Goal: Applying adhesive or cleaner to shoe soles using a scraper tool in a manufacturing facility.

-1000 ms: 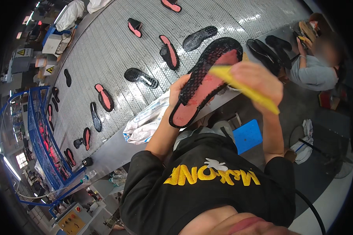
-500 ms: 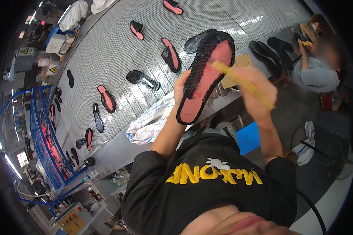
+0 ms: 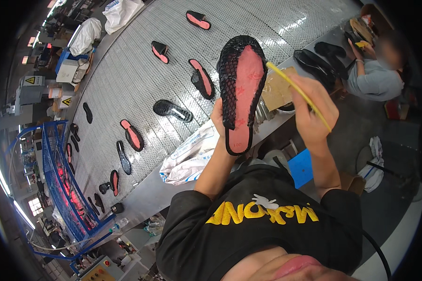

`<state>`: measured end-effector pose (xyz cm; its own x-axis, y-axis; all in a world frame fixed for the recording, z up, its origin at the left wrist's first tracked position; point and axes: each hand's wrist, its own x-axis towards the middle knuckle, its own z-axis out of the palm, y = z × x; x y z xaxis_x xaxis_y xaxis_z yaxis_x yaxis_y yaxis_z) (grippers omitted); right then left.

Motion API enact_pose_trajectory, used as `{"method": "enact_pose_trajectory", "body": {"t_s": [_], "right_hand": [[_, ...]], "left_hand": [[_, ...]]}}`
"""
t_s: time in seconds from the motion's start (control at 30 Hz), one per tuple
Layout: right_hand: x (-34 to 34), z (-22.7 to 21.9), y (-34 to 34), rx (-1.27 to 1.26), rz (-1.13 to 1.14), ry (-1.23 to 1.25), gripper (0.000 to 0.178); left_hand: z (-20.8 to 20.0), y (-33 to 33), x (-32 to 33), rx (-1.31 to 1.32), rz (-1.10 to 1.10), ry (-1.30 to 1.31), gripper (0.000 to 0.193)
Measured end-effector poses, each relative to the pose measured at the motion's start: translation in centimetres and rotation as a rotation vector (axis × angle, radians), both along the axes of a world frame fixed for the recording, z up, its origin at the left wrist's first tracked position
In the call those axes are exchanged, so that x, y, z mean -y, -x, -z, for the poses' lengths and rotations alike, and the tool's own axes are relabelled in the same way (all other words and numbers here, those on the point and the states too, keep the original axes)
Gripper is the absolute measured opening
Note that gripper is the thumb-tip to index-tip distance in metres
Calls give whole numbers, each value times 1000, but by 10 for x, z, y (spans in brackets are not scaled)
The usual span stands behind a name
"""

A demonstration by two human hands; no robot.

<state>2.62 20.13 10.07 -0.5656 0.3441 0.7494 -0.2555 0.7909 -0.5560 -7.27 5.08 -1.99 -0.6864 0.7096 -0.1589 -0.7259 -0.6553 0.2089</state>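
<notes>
My left hand (image 3: 219,119) holds up a black shoe sole (image 3: 241,89) with a pink inner face, gripping it by its left edge, toe end up. My right hand (image 3: 314,112) grips a thin yellow brush handle (image 3: 297,91) whose far end reaches the sole's upper right edge. Both hands are raised above the near edge of a wide metal mesh conveyor (image 3: 140,61).
Several more black and pink soles (image 3: 201,77) lie scattered on the conveyor. A white plastic bag (image 3: 187,154) rests at its near edge. A blue wire rack (image 3: 63,187) with soles stands at the left. Another person (image 3: 373,75) works at the right, beside dark soles (image 3: 314,61).
My left hand has lifted the sole and turned it upright, from slanted to nearly vertical. My right hand with the yellow brush has risen along with it.
</notes>
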Motion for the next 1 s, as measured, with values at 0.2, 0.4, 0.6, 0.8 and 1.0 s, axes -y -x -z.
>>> {"method": "enact_pose_trajectory", "body": {"t_s": [0.2, 0.4, 0.6, 0.8, 1.0], "right_hand": [[16, -10, -2, 39, -105, -100, 22], [17, -10, 0, 2, 78, 7, 30], [35, -8, -5, -5, -133, -38, 32], [25, -10, -6, 51, -79, -187, 33], [21, 0, -14, 147, -351, -118, 29]], "left_hand": [[-4, -6, -2, 27, -50, -126, 58], [-34, -23, -11, -16, -152, 55, 44], [-20, -18, -9, -76, -159, -104, 45], [-7, -10, -8, -77, -75, -301, 55], [-13, 0, -10, 19, -142, -53, 51]]}}
